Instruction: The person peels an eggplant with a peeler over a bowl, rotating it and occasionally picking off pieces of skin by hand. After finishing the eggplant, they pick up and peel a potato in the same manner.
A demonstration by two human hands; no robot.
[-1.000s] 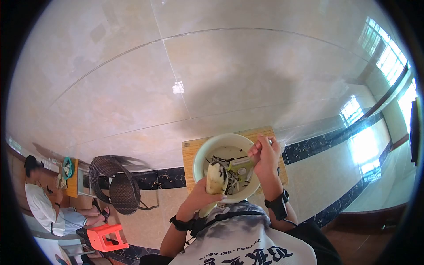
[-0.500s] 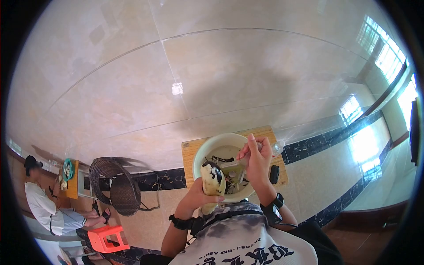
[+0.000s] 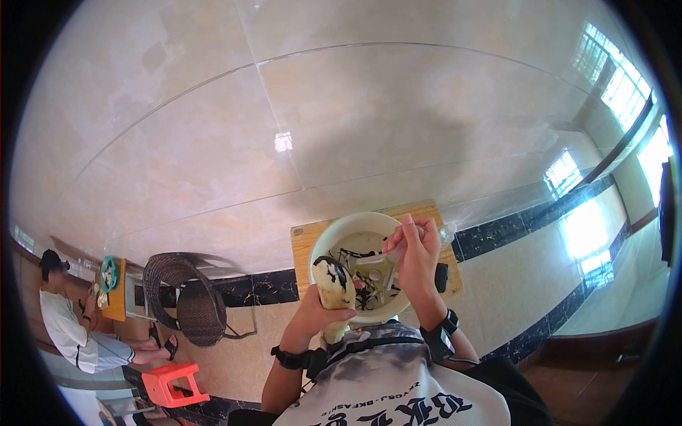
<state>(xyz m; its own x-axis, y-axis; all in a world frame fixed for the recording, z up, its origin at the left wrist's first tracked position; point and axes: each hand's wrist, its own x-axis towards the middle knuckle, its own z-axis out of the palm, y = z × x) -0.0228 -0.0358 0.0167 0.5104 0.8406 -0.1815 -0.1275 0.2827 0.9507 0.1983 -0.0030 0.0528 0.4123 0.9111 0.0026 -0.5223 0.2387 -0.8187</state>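
My left hand [image 3: 318, 314] is wrapped round a partly peeled, pale vegetable [image 3: 334, 284] with dark skin left at its upper end. It is held upright at the near left rim of a white basin [image 3: 325, 248]. Over the basin's right side, my right hand [image 3: 418, 252] is closed on a peeler [image 3: 371, 260], whose frame points left toward the vegetable without touching it. Dark strips of peel [image 3: 366, 295] lie inside the basin.
The basin stands on a wooden table [image 3: 303, 245], with a black object [image 3: 442, 277] and clear plastic bottle [image 3: 447, 233] at right. Further left are a wicker chair [image 3: 201, 312], a red stool [image 3: 170, 383] and a seated person [image 3: 71, 319] by a teal basin [image 3: 109, 274].
The vegetable and my left hand have shifted slightly left, away from the peeler. The seated person's hands have moved a little.
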